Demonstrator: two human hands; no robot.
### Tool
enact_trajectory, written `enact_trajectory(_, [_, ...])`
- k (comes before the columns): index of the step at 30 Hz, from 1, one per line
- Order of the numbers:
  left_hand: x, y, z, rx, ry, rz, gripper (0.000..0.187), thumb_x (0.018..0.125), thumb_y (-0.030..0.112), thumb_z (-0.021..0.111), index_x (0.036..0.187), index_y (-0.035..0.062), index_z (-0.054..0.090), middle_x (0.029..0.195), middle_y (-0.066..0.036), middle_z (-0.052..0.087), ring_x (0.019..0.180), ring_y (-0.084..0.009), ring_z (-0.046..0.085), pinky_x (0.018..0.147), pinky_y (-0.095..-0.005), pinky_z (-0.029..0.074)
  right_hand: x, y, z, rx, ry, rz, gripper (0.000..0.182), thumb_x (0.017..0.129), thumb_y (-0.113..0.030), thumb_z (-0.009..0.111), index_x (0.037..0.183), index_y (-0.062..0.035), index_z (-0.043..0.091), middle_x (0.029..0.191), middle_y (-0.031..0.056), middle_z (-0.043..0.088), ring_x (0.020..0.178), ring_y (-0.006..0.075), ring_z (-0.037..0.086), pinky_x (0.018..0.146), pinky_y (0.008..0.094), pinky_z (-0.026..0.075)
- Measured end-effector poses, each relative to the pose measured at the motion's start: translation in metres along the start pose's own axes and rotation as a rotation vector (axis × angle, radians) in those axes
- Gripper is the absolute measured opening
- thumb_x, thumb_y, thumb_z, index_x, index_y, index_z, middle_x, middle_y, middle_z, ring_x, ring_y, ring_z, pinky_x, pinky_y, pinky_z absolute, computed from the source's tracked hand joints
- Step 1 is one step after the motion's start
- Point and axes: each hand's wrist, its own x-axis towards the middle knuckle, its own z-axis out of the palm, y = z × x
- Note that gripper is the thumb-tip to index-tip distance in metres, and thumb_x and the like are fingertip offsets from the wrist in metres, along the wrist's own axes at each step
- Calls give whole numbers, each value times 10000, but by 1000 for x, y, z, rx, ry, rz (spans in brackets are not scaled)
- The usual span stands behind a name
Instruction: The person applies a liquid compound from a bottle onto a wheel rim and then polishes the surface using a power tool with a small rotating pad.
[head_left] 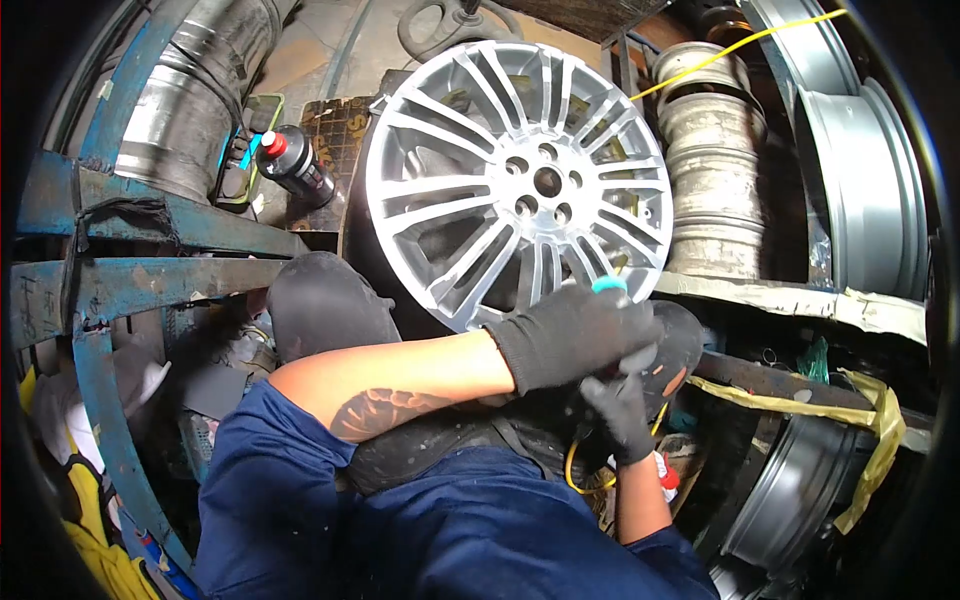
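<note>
A silver multi-spoke alloy wheel (pixel 520 180) stands upright in front of me, between my dark-clad knees (pixel 320 305). My left hand (pixel 570 335), in a black glove, reaches across my body and is closed around a small object with a teal tip (pixel 607 285), close to the wheel's lower rim. My right hand (pixel 622 405), also in a black glove, sits just below the left hand with its fingers curled. What the right hand grips is hidden. A yellow cord (pixel 572 472) loops below the hands.
A blue metal rack (pixel 110 280) stands at the left. A black bottle with a red cap (pixel 295 165) lies behind it. Worn steel rims (pixel 712 150) are stacked at the back right, and grey rims (pixel 865 190) lean at the far right. Another rim (pixel 790 490) sits low right under yellow tape.
</note>
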Motion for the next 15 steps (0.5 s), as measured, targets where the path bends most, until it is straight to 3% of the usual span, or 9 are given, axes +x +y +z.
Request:
enact_trajectory(2, [4, -13, -6, -26, 87, -250, 267, 892, 191, 601, 1147, 119, 570, 1038, -110, 632, 939, -335, 683, 766, -437, 559, 30, -40, -1, 139, -44, 203, 308, 973, -257, 644, 1140, -12, 562, 958, 94, 674, 611, 129, 637, 533, 243, 518])
enact_trajectory(5, [7, -21, -20, -286, 80, -536, 495, 935, 360, 604, 1269, 5, 522, 1073, -237, 661, 928, -410, 673, 791, -483, 541, 69, -63, -6, 287, 4, 115, 307, 1020, -342, 551, 1041, -41, 607, 782, 61, 647, 425, 106, 522, 375, 219, 403])
enact_trajectory(8, [10, -30, -11, -813, 39, -775, 812, 910, 654, 592, 1333, -32, 496, 1101, -243, 660, 979, -388, 688, 833, -469, 550, 105, -79, -10, 477, 106, 226, 247, 1012, -306, 550, 1029, -64, 597, 712, 18, 590, 487, 90, 547, 393, 219, 420])
enact_trajectory(9, [10, -31, -15, -1015, 51, -810, 860, 896, 695, 584, 1344, -32, 487, 1128, -233, 659, 995, -381, 686, 849, -469, 551, 125, -62, -28, 532, -210, 165, 222, 991, -275, 575, 1084, -75, 595, 745, 2, 586, 577, 83, 588, 450, 211, 468])
enact_trajectory(11, [13, -38, 3, -1218, 123, -1073, 1010, 848, 778, 579, 1464, 6, 367, 1235, -204, 638, 1065, -376, 666, 882, -475, 567, 143, -71, -27, 596, -235, 319, 229, 980, -245, 590, 1141, -83, 592, 864, 12, 631, 665, 88, 625, 515, 206, 498])
enact_trajectory(12, [18, -46, 16, -1332, 192, -1106, 871, 893, 667, 632, 1452, 71, 329, 1201, -172, 622, 973, -288, 690, 811, -414, 598, 146, -86, -19, 517, -254, 367, 235, 982, -239, 590, 1158, -83, 593, 905, 16, 644, 687, 89, 634, 527, 203, 500])
enact_trajectory(13, [23, -53, 27, -1541, 248, -1023, 765, 914, 587, 654, 1408, 100, 333, 1183, -150, 604, 921, -253, 688, 766, -393, 603, 153, -88, -16, 493, -288, 389, 264, 1003, -230, 562, 1181, -36, 574, 803, 62, 666, 599, 135, 649, 453, 251, 502])
enact_trajectory(14, [26, -60, 37, -1742, 309, -928, 666, 935, 508, 676, 1365, 128, 338, 1166, -128, 585, 868, -218, 686, 720, -372, 608, 168, -56, -33, 459, -336, 367, 303, 996, -250, 577, 1215, -41, 594, 973, 39, 670, 788, 112, 665, 642, 235, 548])
enact_trajectory(15, [27, -47, 12, -1863, 389, -1065, 524, 958, 376, 684, 1272, 146, 333, 1071, -93, 575, 784, -180, 663, 645, -349, 589, 165, -76, -16, 433, -292, 385, 297, 1002, -252, 566, 1201, -34, 601, 982, 46, 677, 808, 120, 673, 669, 244, 556])
